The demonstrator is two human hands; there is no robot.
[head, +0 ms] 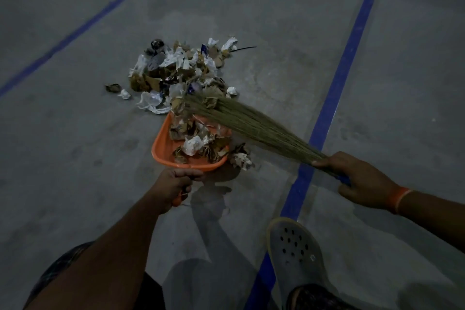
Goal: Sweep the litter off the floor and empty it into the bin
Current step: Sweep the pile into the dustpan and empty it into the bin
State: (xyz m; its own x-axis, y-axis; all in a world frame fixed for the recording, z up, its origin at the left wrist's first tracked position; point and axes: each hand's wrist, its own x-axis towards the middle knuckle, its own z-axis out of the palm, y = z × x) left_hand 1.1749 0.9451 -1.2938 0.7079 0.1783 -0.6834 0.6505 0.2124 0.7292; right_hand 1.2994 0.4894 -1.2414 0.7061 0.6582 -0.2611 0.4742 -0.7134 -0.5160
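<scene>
A heap of litter (181, 70), crumpled paper, card scraps and dry leaves, lies on the grey concrete floor. An orange dustpan (163, 145) sits at its near edge, tilted, with several scraps inside. My left hand (173, 185) grips the dustpan's orange handle. My right hand (357, 176) grips the blue handle end of a straw broom (251, 123), whose bristle tips lie on the litter at the pan's mouth. A few scraps (241, 157) lie on the floor just right of the pan. No bin is in view.
Blue painted lines cross the floor: one (337, 88) runs under the broom and past my foot, another (83, 25) runs diagonally at the far left. My grey perforated clog (294, 251) stands at the lower right. Two loose scraps (118, 90) lie left of the heap.
</scene>
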